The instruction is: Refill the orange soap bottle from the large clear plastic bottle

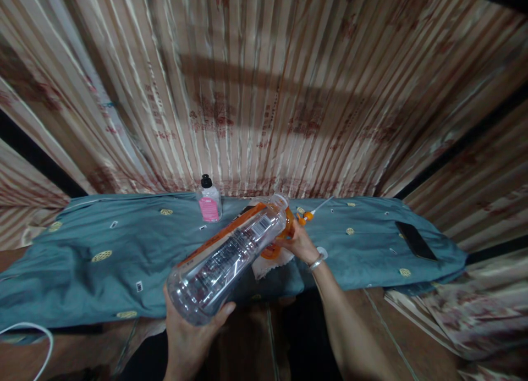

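Observation:
A large clear plastic bottle [231,260] with an orange label lies tilted across the middle, its uncapped neck pointing up and right. My left hand [190,326] grips it round the base. Beyond the neck, my right hand [299,241] is wrapped round an orange see-through bottle [287,224], partly hidden behind the clear one. The two bottles' mouths are close; whether they touch I cannot tell. On the cloth to the right rests an orange pump top [306,216] with a thin pale tube. A white tissue or wipe [268,265] lies under the bottles.
A small clear bottle with a pink label and black cap [209,202] stands near the back edge. A dark phone [416,241] lies at the right on the green patterned cloth [124,249]. Striped curtains [256,95] hang behind. A white cable [45,331] loops at the lower left.

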A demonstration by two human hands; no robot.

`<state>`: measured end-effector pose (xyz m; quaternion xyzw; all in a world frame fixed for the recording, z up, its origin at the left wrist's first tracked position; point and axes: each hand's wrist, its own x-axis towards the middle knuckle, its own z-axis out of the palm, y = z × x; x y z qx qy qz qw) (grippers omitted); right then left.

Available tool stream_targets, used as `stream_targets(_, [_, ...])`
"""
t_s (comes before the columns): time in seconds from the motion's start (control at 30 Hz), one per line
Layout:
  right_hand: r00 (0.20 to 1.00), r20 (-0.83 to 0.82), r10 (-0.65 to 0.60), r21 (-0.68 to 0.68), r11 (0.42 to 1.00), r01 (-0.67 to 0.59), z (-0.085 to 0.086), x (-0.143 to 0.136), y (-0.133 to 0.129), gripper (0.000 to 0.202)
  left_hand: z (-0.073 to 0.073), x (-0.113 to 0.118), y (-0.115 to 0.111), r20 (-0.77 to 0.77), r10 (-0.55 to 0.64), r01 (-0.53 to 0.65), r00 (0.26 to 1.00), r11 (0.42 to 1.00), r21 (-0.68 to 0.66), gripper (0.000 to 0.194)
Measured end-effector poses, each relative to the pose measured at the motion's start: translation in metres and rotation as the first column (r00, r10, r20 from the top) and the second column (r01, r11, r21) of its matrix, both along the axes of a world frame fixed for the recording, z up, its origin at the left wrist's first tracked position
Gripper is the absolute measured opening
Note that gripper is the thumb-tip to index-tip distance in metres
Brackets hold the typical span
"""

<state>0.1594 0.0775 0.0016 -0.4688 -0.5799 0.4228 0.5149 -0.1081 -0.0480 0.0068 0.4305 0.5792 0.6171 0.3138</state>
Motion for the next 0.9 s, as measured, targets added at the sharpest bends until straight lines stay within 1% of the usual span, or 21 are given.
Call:
stream_targets(0.1, [0.994, 0.103, -0.042, 0.04, 0.998, 0.038, 0.0, 0.002, -0.001, 0.086, -0.004, -0.008, 0.003, -0.034, -0.022, 0.022, 0.999, 1.0, 0.004, 0.099])
stream_targets(0.2, [0.986, 0.153, -0.07, 0.066, 0.996, 0.061, 0.001, 0.004, -0.002, 0.092, -0.013, -0.018, 0.007, -0.1, -0.065, 0.066, 0.993, 0.998, 0.006, 0.092])
stream_targets(0.27, [0.984, 0.155, -0.084, 0.07, 0.995, 0.074, 0.002, 0.003, -0.002, 0.091, -0.018, -0.022, 0.008, -0.061, -0.092, 0.091, 0.994, 0.996, -0.011, 0.086])
stream_targets(0.33, [0.985, 0.146, -0.094, 0.082, 0.993, 0.082, 0.003, 0.002, -0.002, 0.089, -0.022, -0.023, 0.009, -0.031, -0.087, 0.087, 0.996, 0.996, -0.021, 0.082])
stream_targets(0.4, [0.986, 0.136, -0.092, 0.092, 0.993, 0.08, 0.004, 0.001, -0.003, 0.083, -0.023, -0.023, 0.008, -0.033, -0.069, 0.069, 0.997, 0.997, -0.017, 0.083])
stream_targets(0.57, [0.989, 0.123, -0.08, 0.101, 0.993, 0.067, 0.006, -0.001, -0.003, 0.063, -0.017, -0.02, 0.006, -0.005, -0.082, 0.082, 0.997, 0.996, -0.022, 0.091])
stream_targets(0.67, [0.992, 0.087, -0.087, 0.115, 0.99, 0.077, 0.005, -0.001, -0.001, 0.061, -0.011, -0.016, 0.005, -0.024, -0.072, 0.072, 0.997, 0.997, -0.011, 0.094])
stream_targets(0.8, [0.992, 0.072, -0.103, 0.117, 0.989, 0.094, 0.003, -0.001, 0.002, 0.054, -0.005, -0.009, 0.004, -0.031, -0.009, 0.01, 0.999, 1.0, 0.023, 0.092])
stream_targets(0.83, [0.989, 0.089, -0.115, 0.111, 0.988, 0.105, 0.003, -0.001, 0.002, 0.052, -0.004, -0.008, 0.004, -0.035, -0.007, 0.008, 0.999, 1.0, 0.027, 0.09])
stream_targets(0.9, [0.98, 0.125, -0.155, 0.109, 0.984, 0.141, 0.004, -0.002, 0.002, 0.053, -0.004, -0.008, 0.005, -0.04, -0.042, 0.043, 0.998, 0.999, 0.015, 0.091])
